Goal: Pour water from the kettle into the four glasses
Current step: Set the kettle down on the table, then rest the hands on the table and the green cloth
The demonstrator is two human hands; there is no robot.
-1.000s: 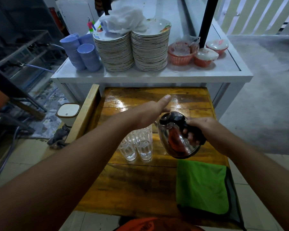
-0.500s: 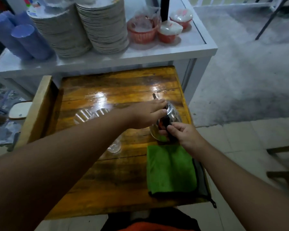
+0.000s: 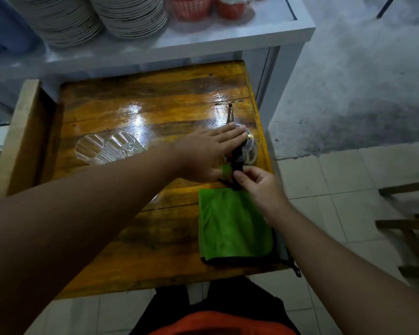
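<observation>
The steel kettle (image 3: pixel 250 151) with a black handle stands upright on the wooden table (image 3: pixel 136 238) near its right edge, spout pointing away. My left hand (image 3: pixel 208 153) lies flat over its lid, fingers spread. My right hand (image 3: pixel 259 187) pinches the lower end of the black handle. Clear ribbed glasses (image 3: pixel 107 147) stand grouped left of the kettle; my left forearm hides part of them, and only two rims show fully.
A folded green cloth (image 3: pixel 230 228) lies at the table's near right corner. Behind the table, a white counter (image 3: pixel 203 42) carries plate stacks (image 3: pixel 128 15), blue cups and red baskets. A raised wooden rail (image 3: pixel 17 136) borders the table's left side. Tiled floor lies to the right.
The kettle went from tilted in my right hand to standing upright on the table. My left hand came down onto its lid. The view swung downward and left.
</observation>
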